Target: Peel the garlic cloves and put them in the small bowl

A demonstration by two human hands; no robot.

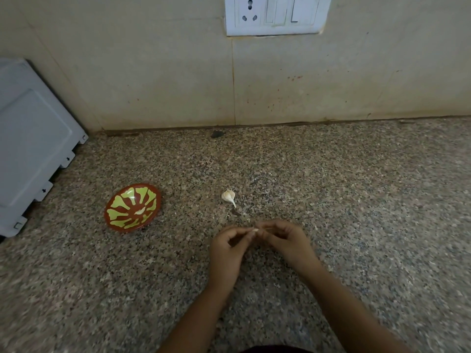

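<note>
My left hand (pixel 228 253) and my right hand (pixel 285 242) meet fingertip to fingertip low in the middle of the granite counter (pixel 331 189). Between them they pinch a small pale garlic clove (pixel 255 230), mostly hidden by the fingers. A partial garlic bulb (pixel 228 196) with a thin stem lies on the counter just beyond the hands. To the left stands the small red bowl (pixel 112 203) with a green pattern, and one peeled clove (pixel 140 210) lies inside it.
A grey appliance (pixel 30 143) stands against the left edge of the counter, close behind the bowl. The tiled wall (pixel 178 72) rises at the back, with a white socket and switch plate (pixel 274 14). A dark speck (pixel 216 134) lies by the wall.
</note>
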